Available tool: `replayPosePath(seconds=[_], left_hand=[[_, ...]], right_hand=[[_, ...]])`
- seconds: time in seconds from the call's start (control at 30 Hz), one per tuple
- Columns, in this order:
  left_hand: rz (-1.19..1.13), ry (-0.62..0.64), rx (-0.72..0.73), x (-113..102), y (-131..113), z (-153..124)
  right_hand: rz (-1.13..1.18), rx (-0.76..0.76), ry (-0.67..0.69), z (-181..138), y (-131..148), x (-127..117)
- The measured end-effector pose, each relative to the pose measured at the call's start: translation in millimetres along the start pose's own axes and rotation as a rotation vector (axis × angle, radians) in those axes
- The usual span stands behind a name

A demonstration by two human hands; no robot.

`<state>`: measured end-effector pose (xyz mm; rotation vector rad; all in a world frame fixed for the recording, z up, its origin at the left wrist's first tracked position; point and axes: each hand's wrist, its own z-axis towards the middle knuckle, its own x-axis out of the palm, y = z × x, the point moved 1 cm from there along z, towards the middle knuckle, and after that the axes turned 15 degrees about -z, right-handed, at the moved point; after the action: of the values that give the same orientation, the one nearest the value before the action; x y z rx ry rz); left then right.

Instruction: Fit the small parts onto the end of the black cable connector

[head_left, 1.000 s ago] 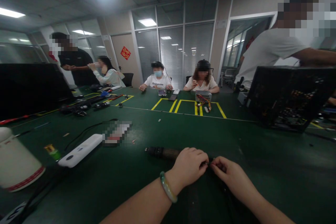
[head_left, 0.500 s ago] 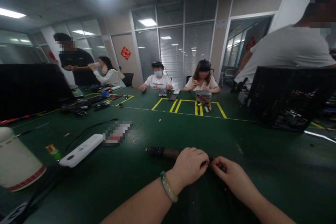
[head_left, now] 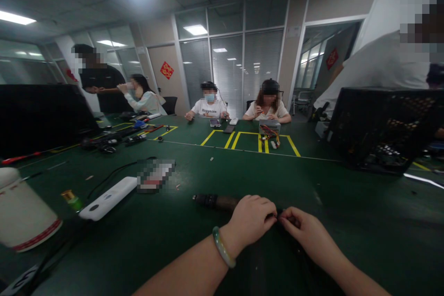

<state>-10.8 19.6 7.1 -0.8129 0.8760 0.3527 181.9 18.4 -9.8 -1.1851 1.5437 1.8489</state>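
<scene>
A dark electric screwdriver [head_left: 225, 202] lies on the green table, its black collar and small metal tip pointing left. My left hand [head_left: 251, 215], with a green bangle [head_left: 223, 247] at the wrist, is closed over the tool's rear part and hides it. Close against its fingertips, my right hand [head_left: 301, 229] pinches at the dark tail end of the tool. What sits between the right fingertips is too small and dark to make out.
On the left are a white power strip [head_left: 109, 199], a small green bottle [head_left: 72, 200] and a cream container [head_left: 26, 215]. A black computer case [head_left: 378, 129] stands at right, a black monitor [head_left: 45, 120] at far left. Several people are around the table; a power supply [head_left: 269, 126] sits opposite.
Both my hands stay at the tool's rear end, with only a tiny shift of the fingertips. The person at the right has leaned further right behind the computer case.
</scene>
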Motion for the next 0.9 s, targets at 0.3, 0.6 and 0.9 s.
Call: replayPosePath(seconds=[0.3, 0.6, 0.9], left_hand=[[0.023, 0.011, -0.01, 2.2, 0.3, 0.3], [0.035, 0.018, -0.019, -2.9, -5.6, 0.0], [-0.007, -0.001, 0.004, 1.0, -1.0, 0.2]], right_hand=[[0.0, -0.015, -0.016, 0.7, 1.9, 0.1], [-0.018, -0.009, -0.002, 0.3, 0.8, -1.7], [0.014, -0.004, -0.011, 1.5, -2.7, 1.4]])
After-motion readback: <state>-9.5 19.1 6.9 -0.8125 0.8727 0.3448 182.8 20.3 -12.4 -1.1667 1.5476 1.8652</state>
